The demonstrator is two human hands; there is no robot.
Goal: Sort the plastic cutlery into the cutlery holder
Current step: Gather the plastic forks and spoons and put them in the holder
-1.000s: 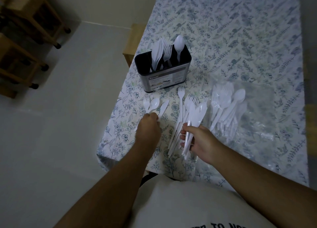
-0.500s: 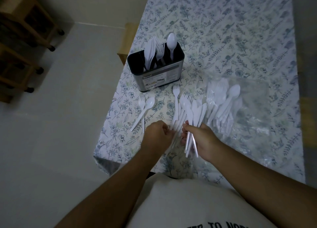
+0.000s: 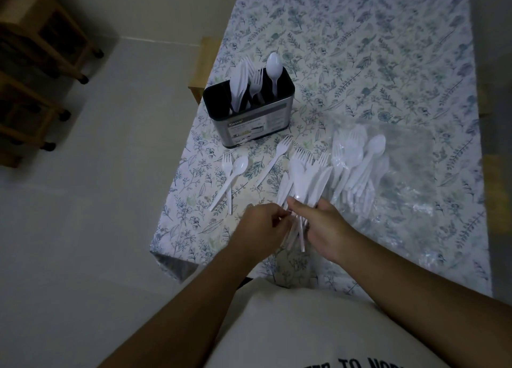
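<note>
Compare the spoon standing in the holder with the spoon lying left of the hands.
The holder spoon stands upright, bowl up, in the cutlery holder; the table spoon lies flat on the tablecloth. The holder spoon is sorted; the table spoon is not, and a fork crosses it. Both are white plastic.

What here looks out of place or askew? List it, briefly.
Nothing is damaged or spilled. The cutlery holder stands upright but its leftmost compartment is empty. A fork and spoon lie crossed near the table's left edge, apart from the bunch the right hand grips and the left hand picks at.
</note>
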